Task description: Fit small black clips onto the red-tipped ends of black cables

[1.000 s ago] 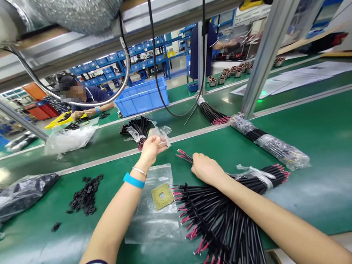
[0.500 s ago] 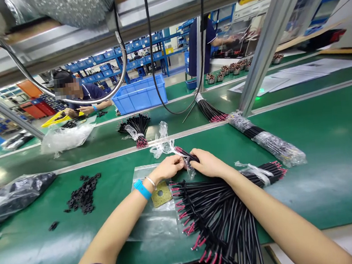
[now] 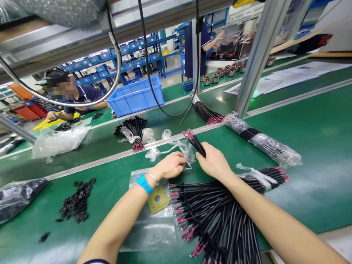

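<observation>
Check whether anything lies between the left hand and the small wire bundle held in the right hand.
Only a crumpled clear plastic wrap lies between them: the left hand pinches it, while the right hand has its grip on the small wire bundle.

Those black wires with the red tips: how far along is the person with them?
Looks done: a big fan of loose wires lies unwrapped in front of the person. In hand: the right hand grips a small bunch of wires, while the left hand pinches its clear plastic wrap. Seemingly left: a wrapped bundle on the green belt and another farther back.
</observation>
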{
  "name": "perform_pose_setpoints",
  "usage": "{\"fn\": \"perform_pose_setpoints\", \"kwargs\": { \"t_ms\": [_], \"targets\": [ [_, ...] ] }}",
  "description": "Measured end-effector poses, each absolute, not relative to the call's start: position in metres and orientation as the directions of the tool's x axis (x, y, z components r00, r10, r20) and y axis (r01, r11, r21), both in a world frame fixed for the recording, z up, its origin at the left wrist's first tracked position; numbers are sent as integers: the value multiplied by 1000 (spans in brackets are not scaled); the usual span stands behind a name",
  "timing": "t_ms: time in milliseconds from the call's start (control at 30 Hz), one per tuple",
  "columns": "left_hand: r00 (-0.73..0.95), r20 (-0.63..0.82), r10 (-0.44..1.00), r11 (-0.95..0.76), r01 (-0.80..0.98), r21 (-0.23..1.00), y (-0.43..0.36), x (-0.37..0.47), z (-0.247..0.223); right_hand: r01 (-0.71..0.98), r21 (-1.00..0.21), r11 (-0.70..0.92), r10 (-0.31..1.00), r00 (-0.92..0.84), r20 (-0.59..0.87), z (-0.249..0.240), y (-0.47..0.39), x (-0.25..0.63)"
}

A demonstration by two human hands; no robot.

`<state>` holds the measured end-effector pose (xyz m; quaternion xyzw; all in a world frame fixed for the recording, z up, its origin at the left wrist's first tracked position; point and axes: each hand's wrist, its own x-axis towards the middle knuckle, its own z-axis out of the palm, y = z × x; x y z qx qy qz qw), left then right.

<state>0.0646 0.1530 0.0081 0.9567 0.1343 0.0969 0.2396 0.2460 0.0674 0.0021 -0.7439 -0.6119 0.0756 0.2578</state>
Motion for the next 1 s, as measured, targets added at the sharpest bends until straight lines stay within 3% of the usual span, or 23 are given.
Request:
{"fn": "perform_pose_setpoints", "kwargs": {
  "t_ms": [133, 233, 333, 467, 533, 733, 833, 933, 1000],
  "targets": [
    [982, 75, 175, -871, 119, 476, 149, 78, 6, 876, -471, -103, 926, 257, 277, -1, 67, 247],
    [986, 35, 165, -842, 123, 525, 147, 73, 9, 920, -388, 61, 984, 9, 176, -8, 69, 246],
    [957, 19, 288, -782, 224, 582, 150, 61, 14, 930, -319, 183, 982, -189, 13, -13, 70, 246],
    [722, 174, 670, -664, 477, 576, 163, 55, 11, 946, -281, 159, 982, -181, -55, -10, 68, 247],
    [602, 254, 757, -631, 573, 523, 170, 60, 3, 954, -265, 137, 984, -162, -75, -7, 68, 248],
    [587, 174, 791, -605, 703, 374, 182, 70, -16, 965, -211, 156, 977, -182, -109, 11, 58, 255],
    [542, 184, 820, -568, 726, 389, 182, 64, -13, 961, -193, 196, 980, -199, 5, 22, 48, 254],
    [578, 166, 799, -591, 702, 399, 181, 60, -9, 907, -173, 384, 923, -368, 116, 19, 50, 242],
    [613, 143, 777, -612, 682, 400, 179, 58, -6, 851, -161, 500, 866, -492, 89, 7, 60, 233]
  ]
}}
